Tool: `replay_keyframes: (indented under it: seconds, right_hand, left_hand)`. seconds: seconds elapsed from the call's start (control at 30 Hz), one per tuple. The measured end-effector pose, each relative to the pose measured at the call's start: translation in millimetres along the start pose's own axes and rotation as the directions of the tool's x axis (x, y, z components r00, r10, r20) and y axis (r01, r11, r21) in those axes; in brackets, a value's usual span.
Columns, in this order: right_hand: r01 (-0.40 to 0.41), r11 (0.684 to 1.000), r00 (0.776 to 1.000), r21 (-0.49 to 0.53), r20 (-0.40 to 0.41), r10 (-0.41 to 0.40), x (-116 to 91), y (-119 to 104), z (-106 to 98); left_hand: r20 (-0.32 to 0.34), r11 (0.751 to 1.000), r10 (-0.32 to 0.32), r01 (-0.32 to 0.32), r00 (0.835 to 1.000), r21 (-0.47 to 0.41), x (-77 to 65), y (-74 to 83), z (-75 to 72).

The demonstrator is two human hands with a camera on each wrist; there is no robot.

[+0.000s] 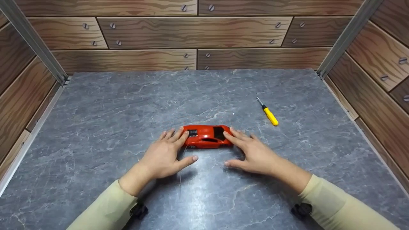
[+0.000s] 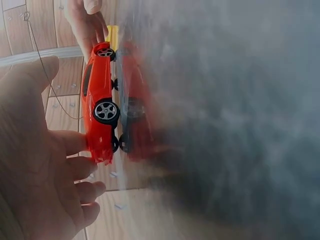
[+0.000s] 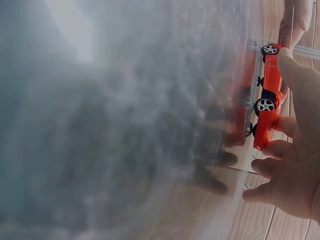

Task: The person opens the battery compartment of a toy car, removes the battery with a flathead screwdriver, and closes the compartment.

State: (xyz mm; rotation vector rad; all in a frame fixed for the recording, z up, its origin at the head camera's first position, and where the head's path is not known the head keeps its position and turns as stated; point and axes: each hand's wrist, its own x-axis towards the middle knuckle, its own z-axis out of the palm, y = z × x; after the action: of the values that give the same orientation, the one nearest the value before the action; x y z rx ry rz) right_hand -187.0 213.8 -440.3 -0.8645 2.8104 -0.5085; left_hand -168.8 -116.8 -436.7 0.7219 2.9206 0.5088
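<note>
A red toy car [image 1: 206, 135] stands on its wheels in the middle of the grey marbled table, lying crosswise in the head view. My left hand [image 1: 164, 155] touches its left end with the fingertips, thumb spread away toward me. At the other end, my right hand [image 1: 255, 153] has its forefinger over the dark windscreen and the thumb held apart. Both hands' fingers are extended. From the left wrist the car's side [image 2: 100, 100] and silver-spoked wheels show, and a thin thread [image 2: 52, 87] runs up from near the car. The right wrist view shows the car [image 3: 270, 95] beside the fingers.
Beyond my right hand lies a screwdriver [image 1: 270, 115] with a yellow handle, its metal tip pointing away. Wood-print panels [image 1: 191, 32] wall the table [image 1: 143, 95] at the back and both sides, with metal posts [image 1: 348, 36] in the corners.
</note>
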Motion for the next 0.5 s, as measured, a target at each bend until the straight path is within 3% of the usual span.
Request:
replay_keyframes:
  seconds: [0.5]
  right_hand:
    - [-0.024,1.000,1.000,-0.003,-0.011,0.024,-2.9,-3.7,0.3]
  left_hand:
    - [-0.018,1.000,-0.005,0.005,1.000,0.018,-3.6,4.3,-0.4]
